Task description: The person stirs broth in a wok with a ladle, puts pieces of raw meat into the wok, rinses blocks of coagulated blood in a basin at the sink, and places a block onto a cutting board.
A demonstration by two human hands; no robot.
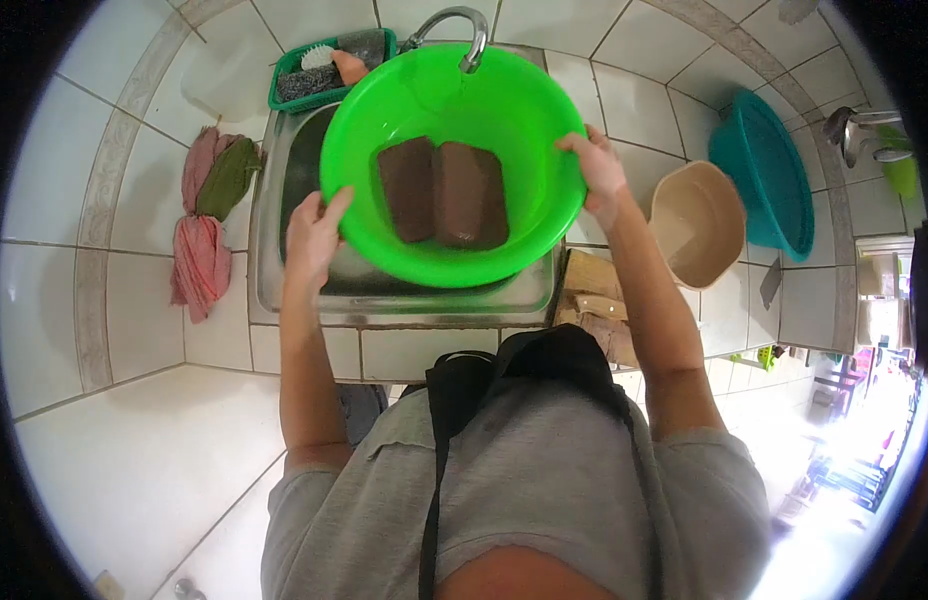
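Over the steel sink (434, 307), my two hands hold a bright green basin (449, 265) by its rim. My left hand (317, 232) grips the lower left edge, thumb on the rim. On the right edge is my right hand (596, 172), its thumb over the rim and its other fingers mostly hidden beneath. Two dark brown blocks lie side by side inside the basin, one on the left (408, 190) and one on the right (471, 195). The faucet (472, 50) arches over the basin's back edge.
Behind the sink's left corner sits a green basket (304, 102) with scrubbers. Cloths (200, 265) lie at the left. On the right are a beige tub (696, 225), a teal basin (769, 175) and a wooden board (594, 275) with a knife. Ladles (864, 130) hang far right.
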